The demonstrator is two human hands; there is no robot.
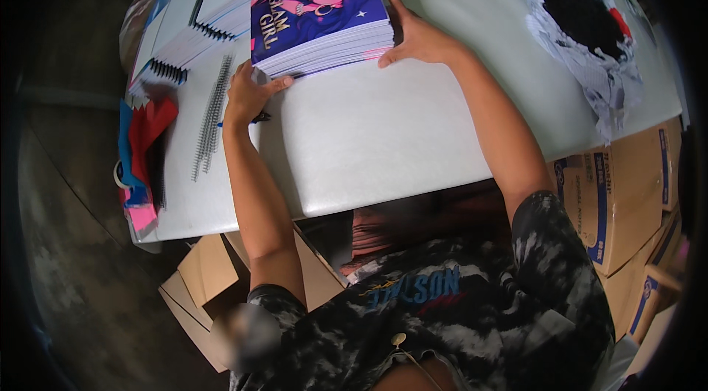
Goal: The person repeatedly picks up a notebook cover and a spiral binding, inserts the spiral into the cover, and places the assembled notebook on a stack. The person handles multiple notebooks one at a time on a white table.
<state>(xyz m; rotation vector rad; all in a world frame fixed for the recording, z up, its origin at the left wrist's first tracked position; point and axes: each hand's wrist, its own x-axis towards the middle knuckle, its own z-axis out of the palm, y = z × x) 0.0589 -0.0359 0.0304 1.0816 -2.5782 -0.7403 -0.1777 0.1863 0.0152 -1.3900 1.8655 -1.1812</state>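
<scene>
A thick stack of notebooks with purple illustrated covers sits on the white table. My left hand is at the stack's near left corner, with the thumb along the front edge and the fingers against the left side. On the other side, my right hand presses its thumb near the front right corner, and its fingers reach along the right side. Between them the two hands grip the stack. Just left of my left hand lie several loose metal spiral coils. A small dark object is partly hidden behind my left wrist.
Piles of spiral-bound notebooks stand at the table's far left. Red and blue scraps and a tape roll lie by the left edge. A crumpled white bag with black contents is at the right. Cardboard boxes stand below.
</scene>
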